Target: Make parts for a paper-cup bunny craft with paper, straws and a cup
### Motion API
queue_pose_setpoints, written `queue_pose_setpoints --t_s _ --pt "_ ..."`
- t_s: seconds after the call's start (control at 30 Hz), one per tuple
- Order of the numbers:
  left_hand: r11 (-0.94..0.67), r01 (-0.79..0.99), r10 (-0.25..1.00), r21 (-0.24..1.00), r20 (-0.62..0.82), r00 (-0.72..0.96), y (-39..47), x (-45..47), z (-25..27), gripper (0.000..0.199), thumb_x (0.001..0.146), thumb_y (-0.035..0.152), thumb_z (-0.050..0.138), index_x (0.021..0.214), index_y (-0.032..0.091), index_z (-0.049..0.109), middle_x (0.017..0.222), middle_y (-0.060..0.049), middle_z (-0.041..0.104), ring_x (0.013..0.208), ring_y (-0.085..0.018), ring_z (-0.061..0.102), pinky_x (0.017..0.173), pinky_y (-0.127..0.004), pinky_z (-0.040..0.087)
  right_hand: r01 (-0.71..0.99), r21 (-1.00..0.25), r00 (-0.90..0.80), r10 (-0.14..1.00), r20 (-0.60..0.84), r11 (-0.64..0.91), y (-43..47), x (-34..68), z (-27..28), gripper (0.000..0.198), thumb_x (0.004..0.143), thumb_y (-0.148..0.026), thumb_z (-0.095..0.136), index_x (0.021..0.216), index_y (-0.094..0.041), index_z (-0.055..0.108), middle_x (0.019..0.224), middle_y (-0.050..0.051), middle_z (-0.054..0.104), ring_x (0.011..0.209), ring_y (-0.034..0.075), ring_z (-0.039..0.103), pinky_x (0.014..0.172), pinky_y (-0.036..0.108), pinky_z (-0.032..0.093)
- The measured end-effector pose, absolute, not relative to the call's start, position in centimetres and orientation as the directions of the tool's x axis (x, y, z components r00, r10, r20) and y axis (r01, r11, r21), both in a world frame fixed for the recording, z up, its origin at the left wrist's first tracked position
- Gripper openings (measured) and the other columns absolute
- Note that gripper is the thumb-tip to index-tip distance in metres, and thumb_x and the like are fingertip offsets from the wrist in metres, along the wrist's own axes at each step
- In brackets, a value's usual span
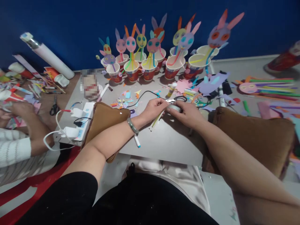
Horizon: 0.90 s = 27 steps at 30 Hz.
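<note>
Our single head view
We look from head height, forward and down, over the near table (180, 140) toward the blue wall (70, 18).

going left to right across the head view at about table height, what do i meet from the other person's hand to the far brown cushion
Other person's hand, black scissors, white power strip, first brown cushion, wearer's left hand, wearer's right hand, second brown cushion.

The lettering on the red-and-white paper cups (131, 76) is too small and blurred to read.
</note>
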State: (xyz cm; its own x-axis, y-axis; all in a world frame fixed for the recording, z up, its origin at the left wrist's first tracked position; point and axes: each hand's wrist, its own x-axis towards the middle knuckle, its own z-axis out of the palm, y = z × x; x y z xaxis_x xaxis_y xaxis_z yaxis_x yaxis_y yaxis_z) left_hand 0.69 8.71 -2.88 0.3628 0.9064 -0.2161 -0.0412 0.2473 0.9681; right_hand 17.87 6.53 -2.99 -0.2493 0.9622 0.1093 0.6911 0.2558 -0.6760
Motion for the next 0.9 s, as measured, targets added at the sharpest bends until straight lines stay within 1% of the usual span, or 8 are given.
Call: queue_pose_setpoints --t_s 0.17,0.27,0.4,0.5,0.6,0.7,0.8,0.9 --pt "0.101 0.004 0.937 0.995 -0.097 0.334 8.7 0.6 -2.8 0.016 0.084 0.026 0.063 0.076 0.014 0.057 0.058 0.006 0.053 0.049 -0.005 0.047 0.05 -0.019 0.037 0.72 -0.623 -0.273 0.95 0.154 0.308 6.7 17.8 -3.2 0.032 0.089 -0.048 0.053 0.088 -0.018 0.066 0.083 0.008 0.066 0.076 0.021 0.058 0.068 0.033 0.042" --pt "0.067 0.011 0.934 0.998 -0.066 0.352 8.9 0.5 -3.0 0.018 0.081 0.031 0.066 0.079 0.015 0.058 0.057 0.006 0.053 0.049 -0.007 0.048 0.05 -0.02 0.038 0.728 -0.6 -0.28 0.943 0.18 0.331 6.6 17.8 -3.2 0.032 0.087 -0.047 0.055 0.09 -0.017 0.066 0.085 0.008 0.064 0.081 0.021 0.058 0.073 0.032 0.042" --pt "-0.08 0.024 0.944 0.996 0.068 0.322 9.0 0.5 -3.2 0.021 0.079 0.033 0.068 0.077 0.014 0.061 0.066 0.003 0.059 0.06 -0.007 0.053 0.059 -0.019 0.043 0.701 -0.604 -0.305 0.925 0.226 0.378 6.2 17.9 -3.1 0.032 0.08 -0.044 0.065 0.097 -0.017 0.064 0.091 0.008 0.064 0.083 0.022 0.058 0.076 0.032 0.043" --pt "-0.043 0.035 0.938 0.998 0.028 0.346 9.0 0.4 -3.4 0.025 0.081 0.04 0.064 0.081 0.015 0.059 0.058 0.005 0.054 0.051 -0.007 0.049 0.051 -0.019 0.04 0.712 -0.597 -0.293 0.929 0.224 0.369 6.1 18.0 -3.0 0.021 0.082 -0.031 0.06 0.098 -0.017 0.062 0.092 0.008 0.065 0.084 0.021 0.057 0.076 0.032 0.043" --pt "0.007 0.043 0.935 0.999 -0.021 0.354 8.8 0.4 -3.5 0.03 0.082 0.046 0.063 0.082 0.017 0.057 0.055 0.006 0.052 0.046 -0.006 0.048 0.046 -0.019 0.04 0.789 -0.511 -0.283 0.94 0.19 0.341 6.0 18.1 -2.8 0.011 0.084 -0.022 0.052 0.088 -0.017 0.061 0.088 0.008 0.064 0.08 0.02 0.055 0.072 0.03 0.04" --pt "0.07 0.032 0.931 0.997 -0.077 0.356 8.6 0.6 -3.6 0.032 0.082 0.048 0.063 0.082 0.017 0.055 0.055 0.007 0.051 0.044 -0.006 0.048 0.044 -0.019 0.041 0.859 -0.387 -0.312 0.942 0.123 0.335 6.0 18.2 -2.5 0.012 0.086 -0.02 0.05 0.087 -0.016 0.061 0.09 0.01 0.065 0.082 0.021 0.055 0.071 0.03 0.038" --pt "0.089 0.017 0.932 0.996 -0.089 0.351 8.3 0.8 -3.7 0.03 0.082 0.045 0.062 0.081 0.016 0.054 0.058 0.006 0.052 0.046 -0.005 0.05 0.046 -0.018 0.043 0.904 -0.285 -0.321 0.946 0.037 0.318 5.9 18.1 -1.7 0.013 0.087 -0.018 0.051 0.093 -0.015 0.063 0.098 0.012 0.067 0.089 0.022 0.058 0.073 0.029 0.038" --pt "0.107 0.015 0.934 0.994 -0.105 0.342 8.1 1.0 -3.8 0.026 0.083 0.041 0.062 0.08 0.016 0.053 0.056 0.006 0.051 0.044 -0.005 0.049 0.044 -0.017 0.042 0.935 -0.202 -0.306 0.951 -0.039 0.292 5.6 17.8 -1.0 0.016 0.089 -0.017 0.05 0.097 -0.015 0.063 0.1 0.012 0.068 0.092 0.022 0.06 0.074 0.03 0.038"
